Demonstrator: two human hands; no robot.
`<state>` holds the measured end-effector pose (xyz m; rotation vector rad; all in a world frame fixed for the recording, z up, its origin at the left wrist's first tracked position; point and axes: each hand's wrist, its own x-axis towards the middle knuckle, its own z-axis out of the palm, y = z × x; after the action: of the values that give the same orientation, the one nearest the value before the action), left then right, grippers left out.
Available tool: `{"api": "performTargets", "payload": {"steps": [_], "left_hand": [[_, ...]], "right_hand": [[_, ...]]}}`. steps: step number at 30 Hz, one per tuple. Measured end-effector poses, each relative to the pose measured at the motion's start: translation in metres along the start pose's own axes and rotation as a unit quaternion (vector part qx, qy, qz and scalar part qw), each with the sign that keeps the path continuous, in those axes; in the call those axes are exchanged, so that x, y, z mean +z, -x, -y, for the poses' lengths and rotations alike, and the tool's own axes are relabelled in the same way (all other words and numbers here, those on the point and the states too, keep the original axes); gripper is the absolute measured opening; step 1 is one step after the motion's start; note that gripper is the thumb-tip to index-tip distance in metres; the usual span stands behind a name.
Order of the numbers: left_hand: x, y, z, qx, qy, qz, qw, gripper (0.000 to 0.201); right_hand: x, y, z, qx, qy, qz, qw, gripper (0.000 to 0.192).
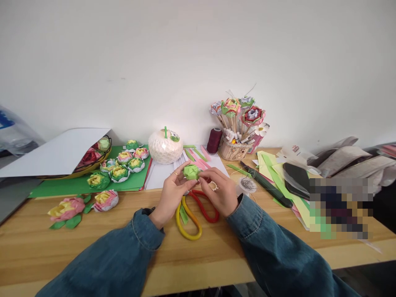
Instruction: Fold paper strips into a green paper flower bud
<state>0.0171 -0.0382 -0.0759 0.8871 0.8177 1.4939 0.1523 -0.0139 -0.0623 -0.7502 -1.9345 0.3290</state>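
Between my two hands, above the table, is a small light-green folded paper flower (191,171). My left hand (171,194) grips it from the left with thumb and fingers. On the other side, my right hand (220,190) pinches its right edge with thumb and index finger. Scissors (189,235) with one yellow and one red handle lie just below my hands, their blades hidden behind the fingers. A green paper scrap (183,214) shows inside the yellow loop. Behind my hands, pink and green paper strips (200,153) rest on white sheets.
Several paper flowers (119,173) sit on green paper at left, near a covered basket (107,159). A white wrapped round object (166,146), a maroon thread spool (214,141) and a flower-filled holder (235,149) stand at the back. A utility knife (269,185) and phone (296,180) lie right.
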Motion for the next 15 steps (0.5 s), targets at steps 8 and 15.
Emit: {"api": "performTargets", "payload": {"steps": [8, 15], "left_hand": [[-0.001, 0.000, -0.001, 0.003, -0.010, -0.001, 1.000, 0.059], [-0.006, -0.005, -0.005, -0.014, -0.122, 0.027, 0.992, 0.065]], "right_hand": [[-0.002, -0.009, -0.008, 0.253, -0.337, 0.079, 0.903, 0.017], [-0.010, -0.017, -0.015, 0.299, -0.314, 0.166, 0.886, 0.026]]}}
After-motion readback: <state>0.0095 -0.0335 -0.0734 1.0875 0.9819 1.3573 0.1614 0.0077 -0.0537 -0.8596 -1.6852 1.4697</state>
